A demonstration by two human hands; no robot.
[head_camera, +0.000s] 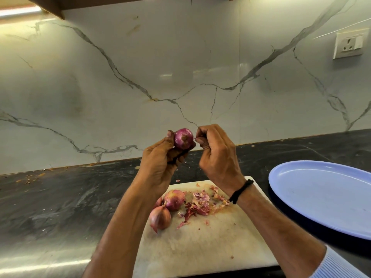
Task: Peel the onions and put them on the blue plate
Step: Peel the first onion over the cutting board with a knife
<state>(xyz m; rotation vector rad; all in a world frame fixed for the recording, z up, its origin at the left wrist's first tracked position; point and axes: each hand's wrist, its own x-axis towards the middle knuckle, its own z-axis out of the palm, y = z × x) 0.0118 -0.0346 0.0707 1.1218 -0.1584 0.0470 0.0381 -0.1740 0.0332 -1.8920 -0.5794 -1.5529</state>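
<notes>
Left hand (160, 163) is up in the air over the far end of the board, fingers and thumb curled round a small red onion (183, 138). That onion looks glossy purple-pink with a pale brownish patch at the end facing the camera, so most of the dry skin seems to be off. Right hand (216, 155) is just to its right with the fingers curled in and thumb and forefinger pinched together against the onion's edge. Whatever is between the tips is too tiny to make out, maybe a sliver of skin. A black wristband (241, 191) sits on that wrist. Down on the white cutting board (200, 247), two unpeeled onions (174, 199) lie touching each other near its left edge, dull pinkish-brown with papery skins. A heap of peel scraps (200, 203) lies just right of them. The blue plate (321, 197) sits on the dark counter (60, 197), to the right of the board.
</notes>
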